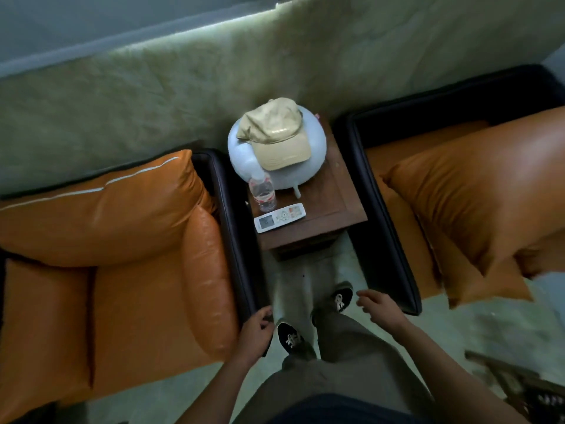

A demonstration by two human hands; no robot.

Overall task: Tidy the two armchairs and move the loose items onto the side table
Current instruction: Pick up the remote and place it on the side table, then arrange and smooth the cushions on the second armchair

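Observation:
A dark wooden side table point(333, 206) stands between two orange armchairs. On it lie a white remote point(279, 217), a clear water bottle point(262, 193) and a pale blue round object point(241, 148) with a beige cap point(276, 133) on top. The left armchair point(116, 270) has its back cushion in place. On the right armchair point(397, 185) an orange cushion point(477, 203) lies tilted over the seat. My left hand point(256, 330) hangs beside the left chair's dark armrest, fingers loosely curled, holding nothing. My right hand point(377, 307) is spread, near the right chair's armrest end.
I stand in the narrow gap between the chairs, both black shoes point(341, 298) on the pale floor. A green textured wall point(183, 87) runs behind the furniture. A dark wooden object point(516, 384) sits at the lower right.

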